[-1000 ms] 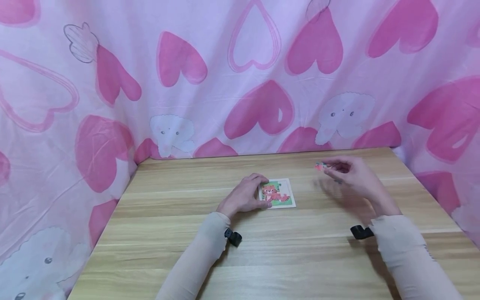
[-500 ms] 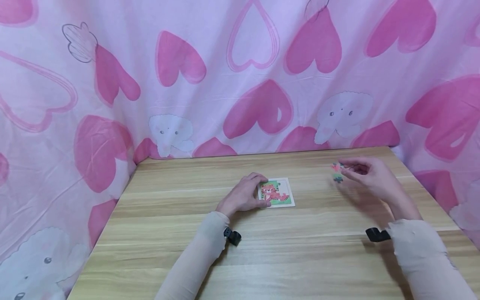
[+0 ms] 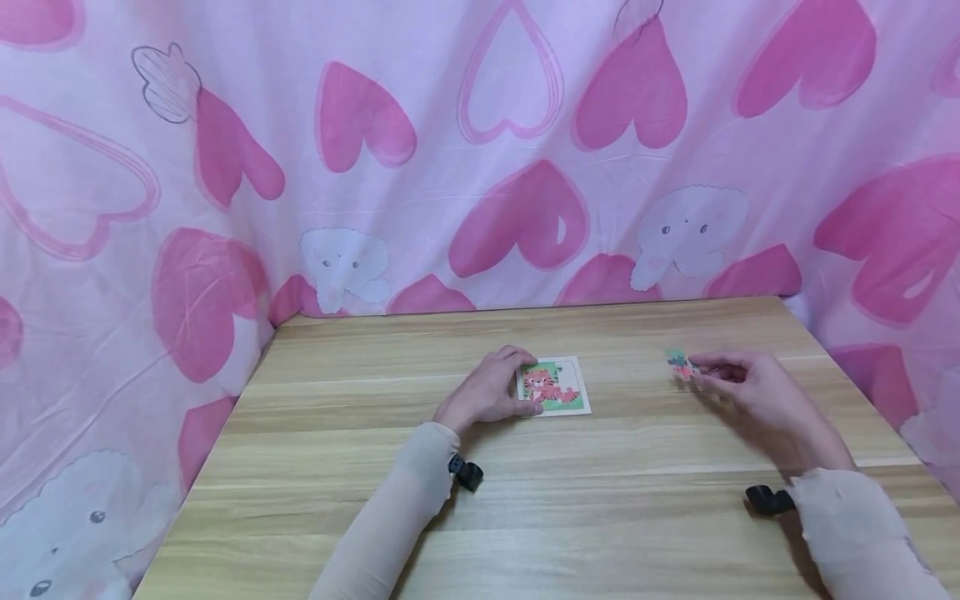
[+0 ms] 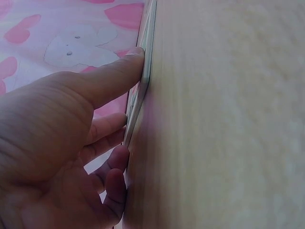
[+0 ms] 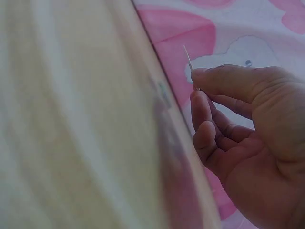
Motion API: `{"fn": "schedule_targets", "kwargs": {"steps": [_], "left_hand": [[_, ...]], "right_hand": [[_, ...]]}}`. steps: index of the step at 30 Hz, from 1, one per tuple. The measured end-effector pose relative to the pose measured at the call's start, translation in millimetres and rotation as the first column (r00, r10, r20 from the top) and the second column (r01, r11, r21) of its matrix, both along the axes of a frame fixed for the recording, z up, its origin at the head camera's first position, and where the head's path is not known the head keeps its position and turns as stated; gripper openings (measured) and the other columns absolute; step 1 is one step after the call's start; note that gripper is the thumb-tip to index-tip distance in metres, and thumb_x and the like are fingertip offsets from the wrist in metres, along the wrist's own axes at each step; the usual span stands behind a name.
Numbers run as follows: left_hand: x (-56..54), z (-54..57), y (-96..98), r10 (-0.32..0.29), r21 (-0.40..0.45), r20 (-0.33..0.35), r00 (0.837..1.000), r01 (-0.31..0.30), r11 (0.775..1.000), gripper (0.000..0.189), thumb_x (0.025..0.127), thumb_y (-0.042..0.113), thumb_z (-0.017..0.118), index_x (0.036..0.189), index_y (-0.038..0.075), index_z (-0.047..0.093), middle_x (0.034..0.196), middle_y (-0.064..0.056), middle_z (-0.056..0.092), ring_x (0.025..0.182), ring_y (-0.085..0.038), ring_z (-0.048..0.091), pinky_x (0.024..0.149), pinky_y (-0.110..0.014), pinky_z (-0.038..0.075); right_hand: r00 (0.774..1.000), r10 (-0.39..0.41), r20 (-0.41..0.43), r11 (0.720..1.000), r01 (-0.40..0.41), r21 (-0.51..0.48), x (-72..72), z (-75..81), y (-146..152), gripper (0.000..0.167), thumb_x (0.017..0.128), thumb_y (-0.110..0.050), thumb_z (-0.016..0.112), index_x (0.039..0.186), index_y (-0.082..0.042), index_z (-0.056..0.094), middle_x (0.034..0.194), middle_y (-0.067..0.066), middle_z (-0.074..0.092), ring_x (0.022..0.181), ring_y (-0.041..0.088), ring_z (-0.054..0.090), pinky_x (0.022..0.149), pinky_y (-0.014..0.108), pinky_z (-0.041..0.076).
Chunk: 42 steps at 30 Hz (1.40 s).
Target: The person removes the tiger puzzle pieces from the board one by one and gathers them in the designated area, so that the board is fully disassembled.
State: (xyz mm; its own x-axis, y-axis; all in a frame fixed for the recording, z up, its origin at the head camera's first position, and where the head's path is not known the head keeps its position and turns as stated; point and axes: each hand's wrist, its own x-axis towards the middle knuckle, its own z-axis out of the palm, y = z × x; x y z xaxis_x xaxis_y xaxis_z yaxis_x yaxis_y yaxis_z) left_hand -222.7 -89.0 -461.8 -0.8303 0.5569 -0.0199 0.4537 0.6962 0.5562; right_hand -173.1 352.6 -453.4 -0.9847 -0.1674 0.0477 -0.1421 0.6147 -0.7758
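Observation:
My left hand (image 3: 491, 387) grips the left side of a small square jigsaw puzzle board (image 3: 568, 375), thumb on its near edge and fingers at the far edge. The board shows a tiger picture, with a white bare patch at its upper right. To the right, my right hand (image 3: 765, 396) pinches a small pink and green puzzle piece (image 3: 685, 372) between thumb and fingertips, above the table. Seen edge-on in the right wrist view, the held piece (image 5: 187, 56) is thin. A second, greenish puzzle piece (image 5: 163, 94) lies on the table, partly overlapped by the held one in the head view.
The wood-grain table (image 3: 540, 517) runs back to a pink curtain (image 3: 420, 208) printed with hearts, which also hangs at both sides. Black wrist cameras sit below each hand, the left one (image 3: 468, 475) close above the table.
My right hand has moved right, then toward me, with the puzzle piece, which has turned in the fingers. The left hand and the board have stayed put.

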Motion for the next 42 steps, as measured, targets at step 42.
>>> {"fn": "schedule_targets", "kwargs": {"steps": [42], "left_hand": [[1.6,0.3,0.3,0.017,0.000,0.011,1.000,-0.017,1.000,0.080,0.093,0.038,0.093,0.160,0.016,0.057,0.167,-0.001,0.051,0.151,-0.025,0.048,0.131,-0.042,0.040]], "right_hand": [[0.998,-0.003,-0.056,0.995,0.009,0.096,5.7,-24.6,2,0.032,0.100,-0.010,0.085,0.130,-0.003,0.079,0.109,0.009,0.072,0.086,0.008,0.058,0.069,0.019,0.051]]}}
